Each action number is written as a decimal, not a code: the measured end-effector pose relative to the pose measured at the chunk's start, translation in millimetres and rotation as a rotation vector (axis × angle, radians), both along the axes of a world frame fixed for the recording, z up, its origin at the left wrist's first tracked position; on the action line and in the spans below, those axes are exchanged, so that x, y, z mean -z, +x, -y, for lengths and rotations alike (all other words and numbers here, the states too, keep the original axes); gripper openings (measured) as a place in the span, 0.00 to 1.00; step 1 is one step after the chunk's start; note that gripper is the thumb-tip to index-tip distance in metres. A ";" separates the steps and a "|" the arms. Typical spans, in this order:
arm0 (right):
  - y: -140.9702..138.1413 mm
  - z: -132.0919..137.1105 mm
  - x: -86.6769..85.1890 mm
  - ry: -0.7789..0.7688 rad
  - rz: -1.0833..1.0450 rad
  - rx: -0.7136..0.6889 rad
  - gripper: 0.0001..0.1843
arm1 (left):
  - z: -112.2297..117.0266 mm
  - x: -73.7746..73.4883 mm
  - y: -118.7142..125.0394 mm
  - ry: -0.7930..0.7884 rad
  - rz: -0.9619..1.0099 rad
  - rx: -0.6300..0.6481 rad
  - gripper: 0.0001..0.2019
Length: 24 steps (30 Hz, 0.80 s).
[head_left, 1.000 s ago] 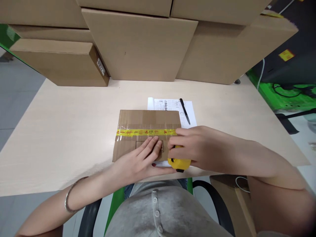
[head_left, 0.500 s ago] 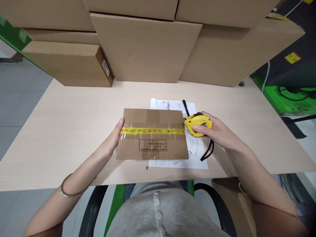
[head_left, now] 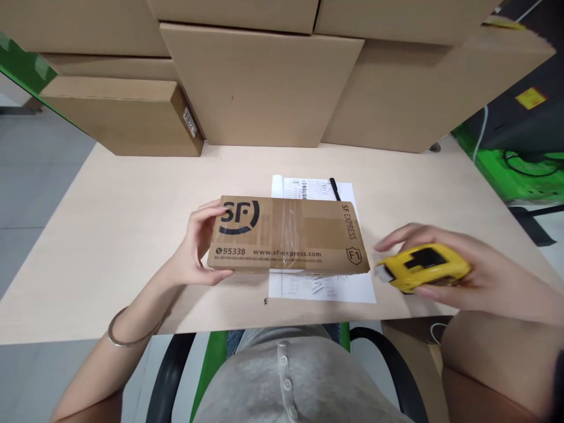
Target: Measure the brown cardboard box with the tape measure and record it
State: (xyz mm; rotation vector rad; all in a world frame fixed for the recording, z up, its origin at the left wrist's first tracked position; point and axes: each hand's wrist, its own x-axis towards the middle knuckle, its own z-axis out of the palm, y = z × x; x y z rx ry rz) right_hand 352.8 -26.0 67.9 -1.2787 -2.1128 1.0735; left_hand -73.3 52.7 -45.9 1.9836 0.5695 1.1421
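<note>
A brown cardboard box (head_left: 288,232) printed with "SF EXPRESS" is held above the table, its printed side facing me. My left hand (head_left: 196,247) grips its left end, fingers on top and thumb at the lower edge. To the right of the box, my right hand (head_left: 445,267) is closed around a yellow tape measure (head_left: 423,267) with a black panel, slightly blurred. A pale end piece on the tape measure points toward the box's right end, with a small gap between. Under the box lies a printed paper sheet (head_left: 326,288), partly covered.
A black pen (head_left: 334,188) rests on the sheet's far part. Large cardboard boxes (head_left: 264,88) stand stacked along the table's back, with a smaller flat box (head_left: 123,120) at the left. Chair armrests (head_left: 170,376) flank me below the table edge (head_left: 88,338).
The box has turned from its yellow-taped face to its printed side. My right hand has moved right and toward me with the tape measure, away from the box.
</note>
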 end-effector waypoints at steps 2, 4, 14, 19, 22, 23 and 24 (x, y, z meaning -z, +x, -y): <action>-6.6 -6.9 -7.5 0.121 -0.040 0.130 0.21 | -0.5 4.4 -1.8 0.030 0.019 -0.009 0.54; -26.2 -16.6 -15.9 0.248 -0.068 0.232 0.24 | -1.1 9.2 -3.1 0.035 0.058 -0.027 0.59; -183.4 -65.9 -38.4 0.465 0.294 -0.388 0.12 | 4.0 44.8 -7.1 0.166 0.105 -0.086 0.69; -182.6 -72.0 -33.1 0.496 0.336 -0.436 0.13 | -0.5 47.0 -7.5 0.267 0.034 -0.092 0.61; -154.0 -72.7 -27.7 0.478 0.285 -0.383 0.14 | -4.5 37.3 -3.9 0.312 0.016 -0.077 0.53; -141.1 -71.5 -27.0 0.457 0.268 -0.354 0.14 | -5.0 34.0 -2.8 0.326 0.011 -0.067 0.52; -126.8 -69.3 -26.8 0.432 0.251 -0.315 0.14 | -5.1 31.3 -1.9 0.334 0.004 -0.062 0.51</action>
